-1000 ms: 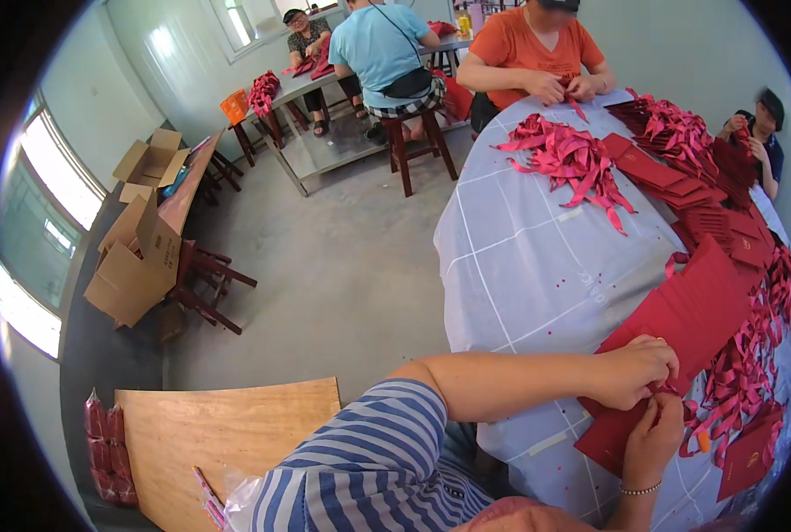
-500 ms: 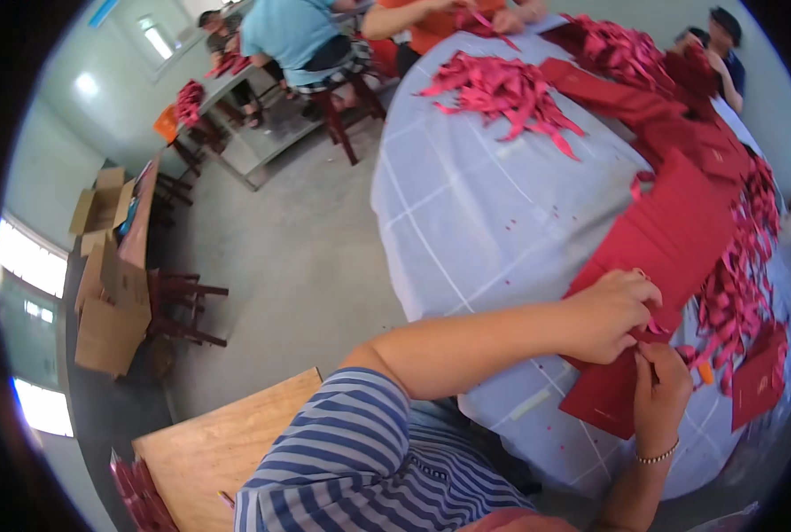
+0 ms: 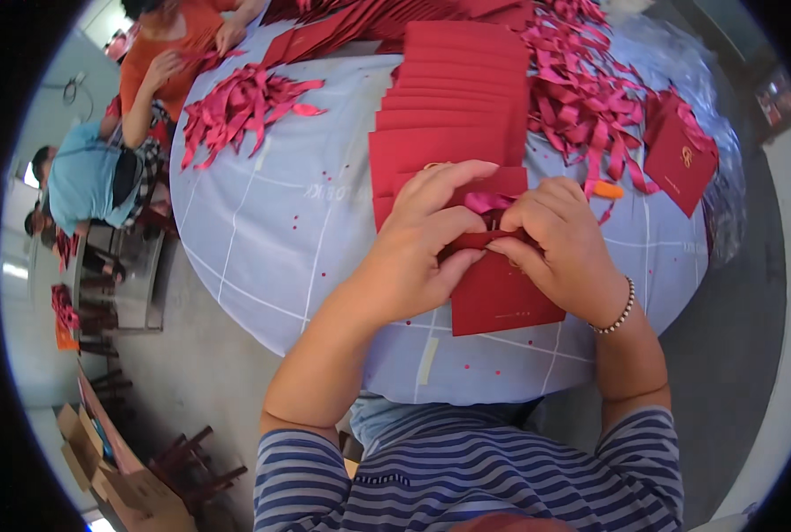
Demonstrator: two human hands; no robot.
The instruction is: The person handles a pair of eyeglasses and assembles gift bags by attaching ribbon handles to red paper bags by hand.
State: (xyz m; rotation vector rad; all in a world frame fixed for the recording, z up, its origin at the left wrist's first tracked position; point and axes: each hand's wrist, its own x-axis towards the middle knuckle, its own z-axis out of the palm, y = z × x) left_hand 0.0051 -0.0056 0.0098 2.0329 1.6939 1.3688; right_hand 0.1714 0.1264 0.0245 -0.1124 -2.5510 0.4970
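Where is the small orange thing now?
In the head view, the orange thing lies right of centre on the table, near the right hand, beside the red ribbons.

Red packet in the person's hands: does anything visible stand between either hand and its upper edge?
Nothing visible does: the left hand and the right hand both pinch the red packet at its upper edge. The pink ribbon shows between the hands there, without keeping them off. A row of red packets extends beyond them.

Workshop with ribbon heaps (image 3: 240, 108), co-workers (image 3: 87, 188), cartons (image 3: 138, 498)
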